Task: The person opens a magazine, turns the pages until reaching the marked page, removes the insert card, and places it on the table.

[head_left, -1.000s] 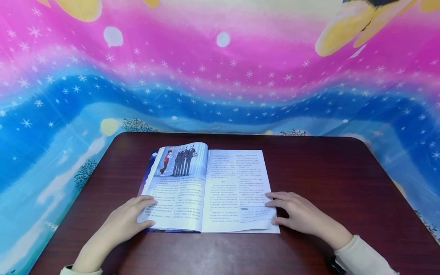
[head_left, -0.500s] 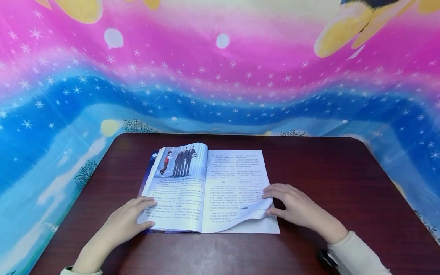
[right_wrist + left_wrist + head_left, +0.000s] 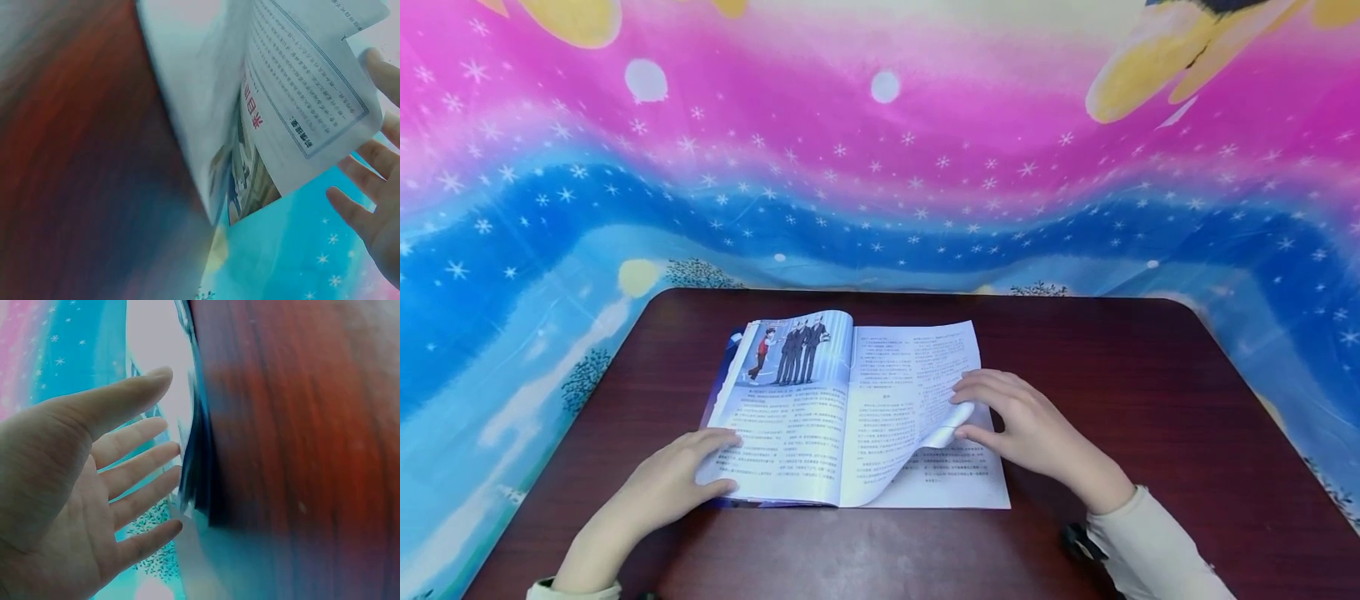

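Note:
An open magazine (image 3: 883, 408) lies on the table, a cartoon of suited figures topping its left page. My left hand (image 3: 662, 479) rests at that page's lower left edge, fingers extended. Seen from the left wrist, the same hand (image 3: 81, 494) has its thumb and fingers spread beside the paper edges. At the right side, my right hand (image 3: 1037, 429) pinches the lower corner of a page (image 3: 943, 429), which curls up and leftward. Its printed underside (image 3: 306, 100) shows in the right wrist view, the fingers partly hidden behind the paper. More text appears on the sheet beneath.
The dark reddish-brown table (image 3: 1150, 375) has rounded far corners. Behind it hangs a pink and blue patterned cloth (image 3: 880, 183). A dark band (image 3: 1082, 543) is by the right sleeve cuff.
My right hand has moved left and away from me, lifting and curling the right page's lower corner, so the sheet below is uncovered. The left hand has stayed nearly still.

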`<state>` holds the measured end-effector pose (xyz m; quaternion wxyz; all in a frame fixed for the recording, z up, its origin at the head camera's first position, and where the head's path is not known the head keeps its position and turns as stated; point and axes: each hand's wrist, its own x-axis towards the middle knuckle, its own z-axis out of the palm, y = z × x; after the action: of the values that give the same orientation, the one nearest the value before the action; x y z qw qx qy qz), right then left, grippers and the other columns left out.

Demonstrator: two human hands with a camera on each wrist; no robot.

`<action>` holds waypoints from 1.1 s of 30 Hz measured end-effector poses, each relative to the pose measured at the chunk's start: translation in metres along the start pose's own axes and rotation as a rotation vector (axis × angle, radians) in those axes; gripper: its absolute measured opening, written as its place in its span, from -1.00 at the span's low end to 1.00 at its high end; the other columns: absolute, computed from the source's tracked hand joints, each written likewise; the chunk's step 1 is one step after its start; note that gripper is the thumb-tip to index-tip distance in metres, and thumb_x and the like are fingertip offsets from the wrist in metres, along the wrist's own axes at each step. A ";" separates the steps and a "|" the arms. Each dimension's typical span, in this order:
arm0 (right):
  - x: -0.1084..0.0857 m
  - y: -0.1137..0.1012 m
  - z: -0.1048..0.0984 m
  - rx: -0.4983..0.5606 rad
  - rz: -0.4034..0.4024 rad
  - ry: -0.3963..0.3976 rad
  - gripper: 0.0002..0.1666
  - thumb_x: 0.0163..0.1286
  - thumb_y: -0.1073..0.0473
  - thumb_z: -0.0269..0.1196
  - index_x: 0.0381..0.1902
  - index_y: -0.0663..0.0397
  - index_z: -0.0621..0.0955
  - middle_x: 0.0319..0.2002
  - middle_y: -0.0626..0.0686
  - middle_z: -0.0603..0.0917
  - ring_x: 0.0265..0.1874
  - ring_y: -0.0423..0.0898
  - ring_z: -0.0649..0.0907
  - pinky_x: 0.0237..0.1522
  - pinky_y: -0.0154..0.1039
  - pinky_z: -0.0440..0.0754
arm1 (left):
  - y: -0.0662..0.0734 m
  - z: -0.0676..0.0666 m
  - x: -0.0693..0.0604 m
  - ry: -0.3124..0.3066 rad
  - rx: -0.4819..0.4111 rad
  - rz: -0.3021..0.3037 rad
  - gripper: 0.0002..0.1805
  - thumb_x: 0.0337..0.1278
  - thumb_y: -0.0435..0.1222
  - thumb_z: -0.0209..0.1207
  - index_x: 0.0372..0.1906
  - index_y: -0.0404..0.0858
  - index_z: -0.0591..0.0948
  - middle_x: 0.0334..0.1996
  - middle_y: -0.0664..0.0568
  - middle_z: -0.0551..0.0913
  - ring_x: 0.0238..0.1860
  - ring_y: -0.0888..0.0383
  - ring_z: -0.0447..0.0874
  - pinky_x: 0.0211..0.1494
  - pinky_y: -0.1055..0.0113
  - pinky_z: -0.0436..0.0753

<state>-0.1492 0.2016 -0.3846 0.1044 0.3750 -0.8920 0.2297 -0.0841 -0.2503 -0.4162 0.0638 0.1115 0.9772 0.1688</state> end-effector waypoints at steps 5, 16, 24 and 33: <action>0.009 -0.008 -0.003 0.006 0.000 0.032 -0.54 0.12 -0.01 0.52 -0.03 -0.08 0.68 0.07 -0.11 0.65 0.24 -0.06 0.50 0.30 0.01 0.38 | 0.013 -0.004 0.005 0.039 -0.021 0.022 -0.43 0.02 -0.07 0.45 0.15 -0.19 0.64 0.12 -0.16 0.63 0.18 -0.19 0.55 0.16 -0.19 0.51; 0.037 -0.040 -0.006 -0.004 -0.078 0.136 -0.56 0.10 -0.08 0.53 -0.11 -0.07 0.67 0.09 -0.06 0.65 0.28 -0.02 0.47 0.31 0.01 0.34 | 0.094 -0.011 0.025 0.314 -0.093 0.355 -0.52 0.06 -0.09 0.44 0.13 -0.04 0.66 0.07 0.15 0.67 0.11 0.12 0.63 0.15 0.05 0.59; 0.051 -0.057 -0.008 -0.017 -0.129 0.175 -0.57 0.20 -0.17 0.44 -0.11 -0.07 0.66 0.11 -0.04 0.64 0.30 -0.02 0.45 0.38 0.02 0.27 | 0.140 -0.015 0.033 0.471 -0.152 0.642 -0.43 0.07 -0.16 0.43 0.23 -0.08 0.57 0.14 0.16 0.62 0.14 0.17 0.61 0.16 0.13 0.60; 0.056 -0.063 -0.008 -0.003 -0.185 0.200 -0.58 0.16 -0.07 0.49 -0.10 -0.03 0.66 0.10 0.00 0.64 0.28 0.02 0.47 0.35 0.04 0.31 | 0.158 -0.017 0.039 0.525 -0.153 0.707 -0.50 0.08 -0.35 0.41 0.18 -0.11 0.63 0.10 0.12 0.65 0.10 0.19 0.62 0.18 0.25 0.58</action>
<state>-0.1427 0.1326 -0.3365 0.2139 0.4308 -0.8391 0.2541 -0.0936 -0.1016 -0.3492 -0.2400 0.3871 0.8468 0.2748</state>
